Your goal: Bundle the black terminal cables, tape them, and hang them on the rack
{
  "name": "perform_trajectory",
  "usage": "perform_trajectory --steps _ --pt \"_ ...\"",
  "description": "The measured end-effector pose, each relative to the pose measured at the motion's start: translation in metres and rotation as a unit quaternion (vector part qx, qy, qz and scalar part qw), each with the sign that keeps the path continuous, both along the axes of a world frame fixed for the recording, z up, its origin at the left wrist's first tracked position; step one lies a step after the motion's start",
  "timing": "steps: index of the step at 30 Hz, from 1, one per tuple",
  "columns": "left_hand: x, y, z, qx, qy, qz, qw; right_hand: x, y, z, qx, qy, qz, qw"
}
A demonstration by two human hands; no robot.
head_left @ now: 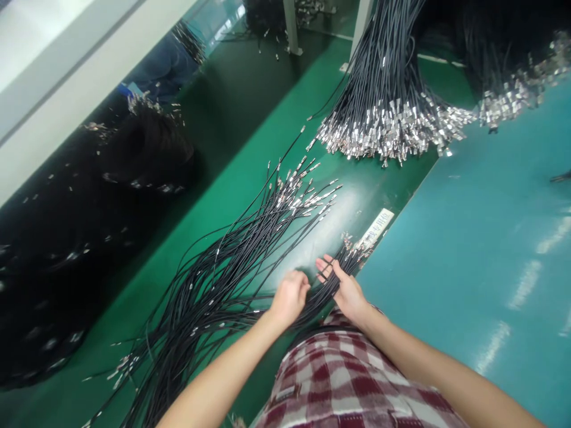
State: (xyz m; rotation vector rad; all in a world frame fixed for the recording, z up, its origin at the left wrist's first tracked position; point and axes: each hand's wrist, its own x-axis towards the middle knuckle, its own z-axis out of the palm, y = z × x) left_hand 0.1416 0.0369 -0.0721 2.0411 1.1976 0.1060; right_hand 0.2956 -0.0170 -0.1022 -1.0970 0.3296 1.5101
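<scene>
My right hand (350, 292) is cupped around a bundle of thin black cables (320, 297), its thumb on top and its fingertips showing on the far side. Bare-looking metal ends (357, 246) stick out beyond that hand. Just to the left, my left hand (289, 298) is closed with its fingers curled in, over the same run of cables. Whatever its fingers pinch is hidden. A larger loose heap of black cables (214, 267) with silver terminals (294, 193) fans out on the green surface to the left.
Thick hanks of black cables with silver connectors (388, 131) lie at the back right. Dark coiled cables (143, 148) fill the left side under a pale frame beam (89, 65). A white label (379, 224) marks the green surface's edge (417, 187), beside blue-green flooring (468, 267).
</scene>
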Motion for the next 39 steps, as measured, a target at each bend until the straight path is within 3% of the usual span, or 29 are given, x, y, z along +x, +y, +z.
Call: perform_trajectory --steps 3,6,9,13,18,21,25,27,33,36,39 --pt "0.005 0.002 -0.009 -0.037 -0.016 0.008 0.999 -0.003 -0.001 0.001 0.008 0.003 -0.027 1.000" --pt "0.016 0.042 -0.029 0.052 0.034 0.029 0.998 -0.005 -0.001 -0.001 -0.009 0.010 -0.055 0.998" --pt "0.027 0.076 -0.048 0.105 0.132 -0.001 0.986 -0.005 0.001 -0.004 -0.025 0.015 -0.059 0.998" --pt "0.032 0.086 -0.059 0.144 0.186 -0.036 0.971 -0.005 0.003 -0.006 -0.022 0.012 -0.060 0.998" --pt "0.037 0.073 -0.045 0.159 0.192 -0.028 0.968 -0.004 0.006 -0.004 -0.012 0.015 -0.053 0.998" --pt "0.038 0.039 -0.028 0.131 0.138 -0.022 0.981 -0.003 0.007 -0.003 -0.023 0.007 -0.055 0.998" --pt "0.035 -0.002 -0.015 0.022 0.021 -0.027 0.999 -0.001 0.005 -0.007 -0.038 -0.011 -0.037 0.999" --pt "0.035 0.005 -0.017 0.000 0.010 -0.017 1.000 0.000 0.003 -0.010 -0.041 -0.020 -0.031 0.998" --pt "0.047 0.077 -0.035 0.080 0.119 0.010 0.990 0.001 0.006 -0.011 -0.031 -0.004 -0.034 0.999" --pt "0.050 0.081 -0.036 0.034 0.072 0.032 0.996 0.000 0.011 -0.010 -0.023 0.016 -0.049 0.998" --pt "0.041 0.065 -0.030 -0.058 -0.037 0.088 0.994 0.001 0.012 -0.009 -0.032 0.029 -0.058 0.997"
